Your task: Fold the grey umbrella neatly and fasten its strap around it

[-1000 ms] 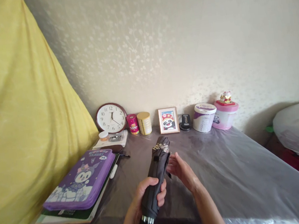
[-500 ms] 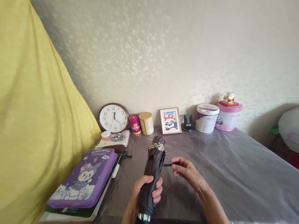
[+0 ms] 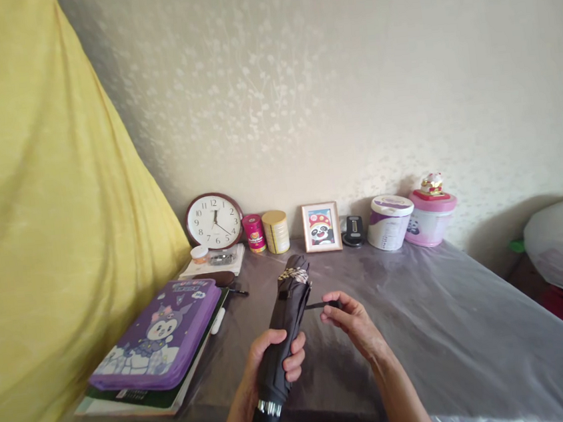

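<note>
A folded black umbrella [image 3: 286, 324] slants over the front of the table, its black handle with a silver ring pointing down towards me. My left hand [image 3: 271, 360] is wrapped round its lower half, just above the ring. Patterned fabric or cord shows near the umbrella's upper end. A thin dark strap [image 3: 315, 305] stretches out from the umbrella's right side. My right hand [image 3: 351, 321] pinches the outer end of that strap between thumb and fingers, a short way right of the umbrella.
A purple zip case [image 3: 159, 338] lies on books at the left, beside a yellow curtain [image 3: 52, 228]. Along the wall stand a clock [image 3: 215, 221], tins, a framed panda picture [image 3: 321, 228], a small black stand [image 3: 353, 231] and two tubs. Plastic sheeting covers the table [image 3: 439, 328].
Hardly anything differs. Both hands and the umbrella sit very slightly higher and further left, and the strap is still stretched out in my right hand.
</note>
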Action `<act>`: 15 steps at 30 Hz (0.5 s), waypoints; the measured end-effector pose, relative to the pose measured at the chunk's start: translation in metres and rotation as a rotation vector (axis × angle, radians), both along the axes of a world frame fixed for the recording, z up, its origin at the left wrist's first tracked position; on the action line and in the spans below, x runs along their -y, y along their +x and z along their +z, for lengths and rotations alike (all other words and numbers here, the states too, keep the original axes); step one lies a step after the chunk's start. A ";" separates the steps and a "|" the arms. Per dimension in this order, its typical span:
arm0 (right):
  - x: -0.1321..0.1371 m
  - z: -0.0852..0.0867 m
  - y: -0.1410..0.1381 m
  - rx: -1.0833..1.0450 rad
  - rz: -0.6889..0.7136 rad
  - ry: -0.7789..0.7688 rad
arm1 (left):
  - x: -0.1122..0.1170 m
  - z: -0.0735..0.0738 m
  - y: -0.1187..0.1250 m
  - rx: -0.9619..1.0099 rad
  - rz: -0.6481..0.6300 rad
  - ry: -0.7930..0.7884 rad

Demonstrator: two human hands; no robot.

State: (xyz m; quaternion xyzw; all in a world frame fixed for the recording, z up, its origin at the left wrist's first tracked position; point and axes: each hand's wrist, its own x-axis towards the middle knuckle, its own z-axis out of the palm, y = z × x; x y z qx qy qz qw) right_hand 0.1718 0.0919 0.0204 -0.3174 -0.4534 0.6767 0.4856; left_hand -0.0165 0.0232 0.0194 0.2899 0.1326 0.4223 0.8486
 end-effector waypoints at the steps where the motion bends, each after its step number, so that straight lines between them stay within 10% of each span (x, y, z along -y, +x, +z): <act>1: 0.000 0.001 0.000 -0.002 0.005 -0.005 | 0.000 0.000 0.000 -0.003 0.000 0.000; 15: 0.002 0.003 -0.001 -0.058 0.016 -0.004 | 0.000 0.000 0.000 0.009 0.010 -0.002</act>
